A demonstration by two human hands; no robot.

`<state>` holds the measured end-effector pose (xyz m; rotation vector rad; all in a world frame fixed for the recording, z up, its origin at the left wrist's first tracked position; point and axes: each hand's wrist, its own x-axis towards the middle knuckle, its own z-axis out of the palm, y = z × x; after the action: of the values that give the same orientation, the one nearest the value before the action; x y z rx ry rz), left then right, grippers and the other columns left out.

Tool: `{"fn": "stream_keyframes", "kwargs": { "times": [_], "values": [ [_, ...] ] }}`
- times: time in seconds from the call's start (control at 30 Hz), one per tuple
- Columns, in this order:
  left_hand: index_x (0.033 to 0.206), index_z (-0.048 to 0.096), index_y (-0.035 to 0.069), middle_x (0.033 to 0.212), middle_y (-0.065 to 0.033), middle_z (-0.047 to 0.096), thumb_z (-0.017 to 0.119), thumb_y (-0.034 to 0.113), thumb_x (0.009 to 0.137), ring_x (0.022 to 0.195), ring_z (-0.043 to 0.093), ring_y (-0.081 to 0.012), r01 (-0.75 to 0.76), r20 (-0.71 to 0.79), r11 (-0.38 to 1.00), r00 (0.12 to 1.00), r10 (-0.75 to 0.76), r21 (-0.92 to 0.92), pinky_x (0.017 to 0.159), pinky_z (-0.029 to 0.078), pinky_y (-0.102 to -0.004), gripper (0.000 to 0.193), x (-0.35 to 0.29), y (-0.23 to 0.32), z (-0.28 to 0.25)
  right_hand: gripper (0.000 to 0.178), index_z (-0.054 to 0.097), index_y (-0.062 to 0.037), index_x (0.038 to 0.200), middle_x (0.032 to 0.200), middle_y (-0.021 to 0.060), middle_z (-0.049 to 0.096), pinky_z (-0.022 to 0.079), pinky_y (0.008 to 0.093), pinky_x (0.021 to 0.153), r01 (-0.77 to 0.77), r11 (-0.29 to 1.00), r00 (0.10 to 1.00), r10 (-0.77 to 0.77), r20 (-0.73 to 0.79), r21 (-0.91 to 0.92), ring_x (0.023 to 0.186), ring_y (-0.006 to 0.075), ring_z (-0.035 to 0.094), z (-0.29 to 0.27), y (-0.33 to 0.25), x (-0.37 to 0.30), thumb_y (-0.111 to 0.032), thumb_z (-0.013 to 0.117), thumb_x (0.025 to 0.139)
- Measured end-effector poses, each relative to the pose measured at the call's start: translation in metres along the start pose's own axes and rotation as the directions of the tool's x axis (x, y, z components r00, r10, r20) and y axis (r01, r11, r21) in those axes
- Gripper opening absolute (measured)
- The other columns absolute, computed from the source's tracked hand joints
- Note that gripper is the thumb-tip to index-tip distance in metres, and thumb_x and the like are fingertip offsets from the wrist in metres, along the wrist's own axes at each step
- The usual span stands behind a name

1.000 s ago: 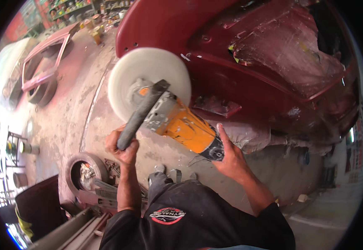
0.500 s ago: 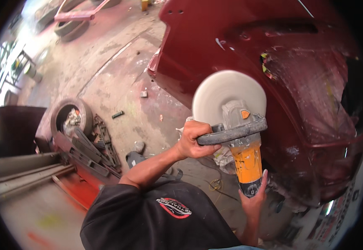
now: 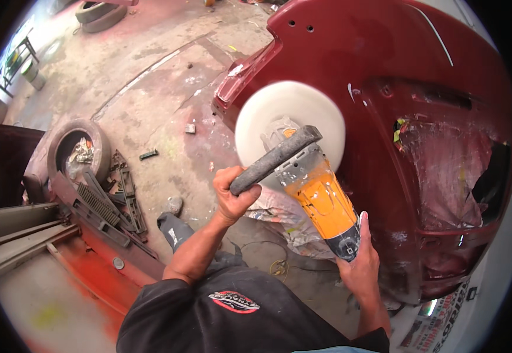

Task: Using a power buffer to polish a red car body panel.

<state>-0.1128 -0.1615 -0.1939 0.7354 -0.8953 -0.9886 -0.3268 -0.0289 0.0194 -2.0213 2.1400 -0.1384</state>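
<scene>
A yellow and grey electric polisher point(image 3: 322, 201) with a black rear end is held between my two hands. My left hand point(image 3: 235, 197) is closed round the end of its dark grey loop handle. My right hand point(image 3: 359, 265) grips the black rear end, the thumb lying along its side. A round white polishing pad point(image 3: 294, 109) is at the far end of the tool. It overlaps the left edge of a glossy dark red car bumper point(image 3: 368, 56); whether they touch, I cannot tell. Paint-spotted cloth or sheeting point(image 3: 279, 215) shows below the pad, partly hidden by the tool.
Crumpled sheeting point(image 3: 444, 176) covers an opening in the bumper at right. At left lie a tire point(image 3: 56, 154) with rubbish inside and dark plastic trim pieces point(image 3: 128, 200). Below them is an orange and grey panel point(image 3: 85, 265). A yellow cord point(image 3: 278, 267) lies on the floor.
The polisher has swung so its pad end lies further left and the handle slants more steeply. My left hand has moved left with it. More of the bumper shows.
</scene>
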Motion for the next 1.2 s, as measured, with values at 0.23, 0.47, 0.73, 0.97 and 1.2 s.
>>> {"fn": "stream_keyframes", "kwargs": {
  "times": [0.23,0.47,0.73,0.97,1.2],
  "values": [
    [0.074,0.066,0.000,0.058,-0.0038,0.056,0.073,0.011,0.065,0.051,0.051,-0.0140,-0.046,0.024,0.990,0.999,0.049,-0.132,0.054,0.040,-0.0300,0.016,0.051,0.012,-0.015,0.099,0.025,0.0016,0.155,0.126,0.0322,0.058,0.051,0.0483,0.092,0.140,0.990,0.985,-0.140,-0.102,-0.009,0.108,0.0479,0.062,-0.014,-0.031,0.037,0.007,0.074,0.069],
    [0.071,0.064,0.000,0.061,-0.0015,0.059,0.077,0.022,0.073,0.055,0.055,-0.0091,-0.137,-0.077,0.973,0.989,0.124,-0.184,0.054,0.043,-0.0274,0.025,0.093,0.014,-0.043,0.104,0.024,0.0008,0.156,0.129,0.0282,0.058,0.051,0.0472,0.091,0.159,0.987,0.986,-0.160,-0.048,-0.030,0.109,0.0442,0.062,-0.022,-0.067,0.082,0.009,0.076,0.066],
    [0.071,0.055,-0.002,0.063,-0.0058,0.055,0.060,0.003,0.083,0.057,0.050,-0.0153,-0.302,-0.124,0.865,0.953,0.276,-0.401,0.058,0.043,-0.0335,0.014,0.147,0.018,-0.057,0.113,0.019,-0.0076,0.159,0.113,0.0212,0.062,0.053,0.0479,0.084,0.266,0.963,0.961,-0.269,-0.071,-0.041,0.101,0.0412,0.062,-0.012,-0.088,0.128,0.008,0.077,0.064],
    [0.074,0.058,-0.002,0.061,-0.0069,0.054,0.067,0.006,0.079,0.053,0.048,-0.0178,-0.316,-0.068,0.879,0.947,0.313,-0.357,0.056,0.039,-0.0346,0.014,0.161,0.042,-0.036,0.112,0.019,-0.0076,0.159,0.124,0.0243,0.061,0.054,0.0472,0.087,0.261,0.965,0.952,-0.252,-0.174,0.030,0.108,0.0436,0.062,-0.017,-0.072,0.123,0.008,0.076,0.065],
    [0.077,0.065,0.001,0.062,-0.0072,0.063,0.083,0.016,0.064,0.054,0.063,-0.0186,-0.615,0.121,0.770,0.789,0.603,0.171,0.053,0.046,-0.0340,0.026,0.144,0.082,0.036,0.107,0.019,-0.0051,0.159,0.146,0.0278,0.050,0.046,0.0397,0.105,0.025,0.984,0.949,0.032,-0.312,0.175,0.131,0.0367,0.055,-0.032,-0.028,0.055,0.009,0.077,0.071]
  ]
}}
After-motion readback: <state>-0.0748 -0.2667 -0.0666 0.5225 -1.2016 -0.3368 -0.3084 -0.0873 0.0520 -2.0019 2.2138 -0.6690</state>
